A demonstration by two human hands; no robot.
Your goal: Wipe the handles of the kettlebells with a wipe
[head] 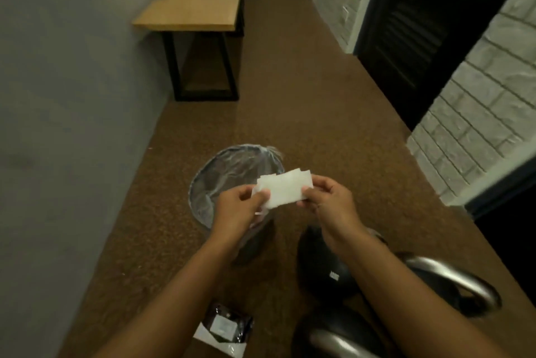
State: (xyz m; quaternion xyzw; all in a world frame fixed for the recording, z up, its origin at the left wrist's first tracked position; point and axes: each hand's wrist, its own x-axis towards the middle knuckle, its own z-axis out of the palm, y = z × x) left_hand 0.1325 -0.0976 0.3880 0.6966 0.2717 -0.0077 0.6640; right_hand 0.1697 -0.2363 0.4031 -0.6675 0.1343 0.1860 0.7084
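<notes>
While both hands pinch one wipe, three kettlebells sit nearby.

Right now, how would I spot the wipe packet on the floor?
Start at the lined waste bin on the brown floor, then come toward the person. The dark wipe packet lies below the left forearm, left of the kettlebells; it alone is flat with a white label.

Gym hallway, speckled rubber floor, kettlebells on the ground, wooden bench, painted brick wall
</notes>
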